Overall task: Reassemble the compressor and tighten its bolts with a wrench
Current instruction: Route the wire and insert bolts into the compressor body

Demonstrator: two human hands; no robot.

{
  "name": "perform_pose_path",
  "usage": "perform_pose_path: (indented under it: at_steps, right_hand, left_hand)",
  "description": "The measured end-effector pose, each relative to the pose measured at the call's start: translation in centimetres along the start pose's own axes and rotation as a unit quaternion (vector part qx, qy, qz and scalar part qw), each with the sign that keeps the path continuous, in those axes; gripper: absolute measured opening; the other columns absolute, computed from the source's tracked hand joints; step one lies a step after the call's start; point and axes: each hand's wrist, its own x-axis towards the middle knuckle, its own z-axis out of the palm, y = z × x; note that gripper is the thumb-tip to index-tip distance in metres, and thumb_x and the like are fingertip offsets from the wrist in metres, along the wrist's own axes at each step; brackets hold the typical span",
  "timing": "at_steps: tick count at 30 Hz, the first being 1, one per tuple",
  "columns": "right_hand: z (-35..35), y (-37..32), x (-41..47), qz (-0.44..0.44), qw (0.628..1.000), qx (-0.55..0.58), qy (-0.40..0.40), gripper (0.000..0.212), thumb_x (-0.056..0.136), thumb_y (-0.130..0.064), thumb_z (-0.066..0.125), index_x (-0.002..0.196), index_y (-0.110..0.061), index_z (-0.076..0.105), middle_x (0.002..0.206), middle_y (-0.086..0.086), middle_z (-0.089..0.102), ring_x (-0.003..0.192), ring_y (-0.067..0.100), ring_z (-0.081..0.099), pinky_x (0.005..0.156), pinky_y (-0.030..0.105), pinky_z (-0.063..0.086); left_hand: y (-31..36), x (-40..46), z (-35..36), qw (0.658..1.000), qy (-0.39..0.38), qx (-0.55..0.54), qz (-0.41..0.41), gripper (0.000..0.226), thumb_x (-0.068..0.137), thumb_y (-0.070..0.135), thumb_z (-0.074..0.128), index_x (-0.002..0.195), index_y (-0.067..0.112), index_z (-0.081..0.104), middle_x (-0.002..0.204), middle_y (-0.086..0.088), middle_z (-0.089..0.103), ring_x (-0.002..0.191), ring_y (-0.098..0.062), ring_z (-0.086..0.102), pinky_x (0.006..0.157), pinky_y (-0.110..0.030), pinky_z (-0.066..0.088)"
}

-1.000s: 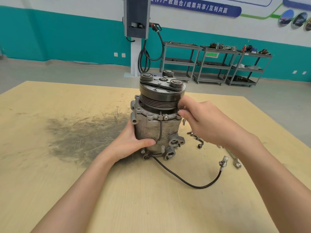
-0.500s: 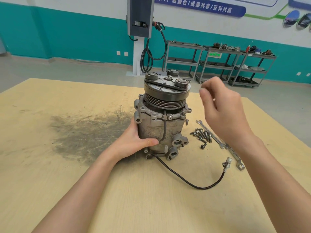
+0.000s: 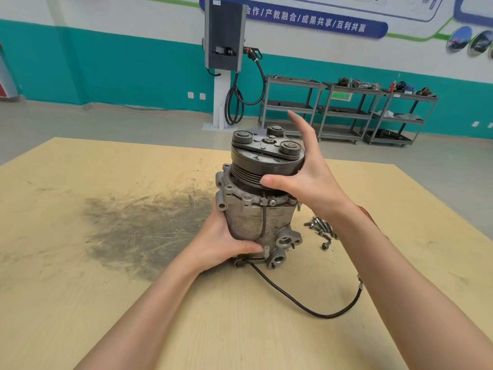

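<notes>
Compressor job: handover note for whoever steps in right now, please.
Left hand: grips the lower body of the grey cast-metal compressor, which stands upright on the pale wooden table.
Right hand: thumb and fingers around the black grooved pulley at the compressor's top.
Loose steel bolts lie in a pile on the table to the right of the compressor. The black cable trails across the table from the base. No wrench shows in this view.
Done: body stacked upright with pulley on top.
Left: fit the loose bolts and tighten them with a wrench.
</notes>
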Motion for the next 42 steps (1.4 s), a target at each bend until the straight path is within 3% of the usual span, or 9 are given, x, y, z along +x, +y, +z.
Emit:
perform_pose_path:
  at_steps: [3, 7, 15, 22, 24, 27, 30, 37, 42]
  right_hand:
    - [0.6, -0.1, -0.2, -0.018, 0.999, -0.007, 0.038, 0.108, 0.065, -0.019, 0.089, 0.152, -0.026, 0.025, 0.116, -0.056, 0.041, 0.113, -0.02, 0.049, 0.089, 0.003, 0.041]
    - [1.4, -0.2, -0.1, -0.017, 0.996, -0.021, 0.081, 0.1, 0.064, -0.02, 0.09, 0.149, -0.024, 0.036, 0.12, -0.039, 0.045, 0.11, -0.025, 0.047, 0.089, 0.001, 0.04]
    - [2.4, -0.2, -1.2, -0.019, 0.99, -0.027, 0.137, 0.094, 0.062, -0.029, 0.09, 0.144, -0.021, 0.044, 0.121, -0.024, 0.056, 0.116, -0.002, 0.057, 0.1, 0.025, 0.049]
    - [1.8, -0.1, -1.3, 0.0, 0.994, -0.048, 0.103, 0.111, 0.069, -0.03, 0.086, 0.156, -0.018, 0.018, 0.107, -0.056, 0.047, 0.111, -0.025, 0.047, 0.095, 0.005, 0.04]
    - [0.2, -0.2, -1.7, 0.032, 0.997, -0.018, 0.062, 0.111, 0.072, -0.037, 0.081, 0.156, -0.025, 0.01, 0.119, -0.044, 0.053, 0.116, -0.015, 0.052, 0.1, 0.016, 0.046]
    - [-1.2, -0.4, -3.3, 0.014, 0.992, -0.004, 0.126, 0.068, 0.087, -0.04, 0.063, 0.145, -0.023, 0.031, 0.132, -0.007, 0.057, 0.119, 0.002, 0.057, 0.102, 0.029, 0.049]
    - [-1.7, 0.0, -5.0, -0.063, 0.976, 0.002, 0.209, 0.015, 0.099, -0.007, 0.048, 0.11, -0.016, 0.053, 0.12, 0.01, 0.063, 0.117, 0.019, 0.06, 0.102, 0.041, 0.048]
    - [-0.9, 0.7, -6.5, -0.034, 0.984, 0.006, 0.174, 0.015, 0.088, -0.001, 0.047, 0.084, -0.01, 0.059, 0.107, 0.01, 0.064, 0.105, 0.015, 0.06, 0.08, 0.022, 0.05]
    - [-0.2, 0.1, -6.6, -0.002, 0.989, -0.027, 0.147, 0.015, 0.085, -0.038, 0.057, 0.086, -0.023, 0.059, 0.115, -0.002, 0.061, 0.117, 0.011, 0.055, 0.088, 0.022, 0.048]
  left_hand:
    - [0.1, -0.1, 0.0, 1.0, 0.006, 0.025, 0.011, 0.118, 0.047, 0.047, 0.088, 0.144, 0.022, 0.026, 0.139, 0.007, 0.049, 0.131, -0.002, 0.044, 0.114, -0.034, 0.035]
    - [0.5, -0.1, 0.2, 0.999, 0.011, 0.041, 0.015, 0.112, 0.049, 0.048, 0.088, 0.143, 0.022, 0.033, 0.139, 0.008, 0.05, 0.13, -0.003, 0.045, 0.113, -0.036, 0.036]
    - [0.5, 0.0, 0.2, 0.996, 0.017, 0.082, 0.006, 0.113, 0.044, 0.055, 0.085, 0.141, 0.025, 0.036, 0.134, 0.013, 0.052, 0.125, 0.001, 0.047, 0.109, -0.033, 0.04]
    - [0.4, 0.0, 0.2, 0.997, 0.017, 0.075, 0.007, 0.113, 0.045, 0.052, 0.087, 0.142, 0.026, 0.033, 0.134, 0.016, 0.051, 0.124, 0.006, 0.046, 0.104, -0.018, 0.038]
    - [0.4, 0.1, 0.1, 0.998, 0.007, 0.068, -0.002, 0.112, 0.046, 0.049, 0.088, 0.142, 0.023, 0.036, 0.133, 0.013, 0.052, 0.123, 0.004, 0.047, 0.105, -0.021, 0.039]
    - [0.2, 0.2, 0.0, 0.998, 0.004, 0.066, -0.01, 0.111, 0.048, 0.046, 0.09, 0.142, 0.024, 0.036, 0.132, 0.015, 0.051, 0.12, 0.01, 0.046, 0.094, -0.002, 0.035]
    - [0.0, 0.3, -0.1, 0.998, 0.004, 0.062, -0.01, 0.108, 0.052, 0.037, 0.093, 0.142, 0.022, 0.035, 0.132, 0.016, 0.051, 0.12, 0.012, 0.045, 0.091, 0.001, 0.033]
    - [0.0, 0.2, 0.0, 0.998, 0.004, 0.058, -0.009, 0.106, 0.055, 0.033, 0.093, 0.143, 0.021, 0.035, 0.134, 0.014, 0.051, 0.121, 0.009, 0.046, 0.094, -0.001, 0.034]
    - [-0.2, 0.2, -0.1, 0.998, 0.005, 0.055, -0.009, 0.105, 0.055, 0.032, 0.093, 0.142, 0.021, 0.034, 0.132, 0.015, 0.051, 0.117, 0.017, 0.044, 0.088, 0.004, 0.033]
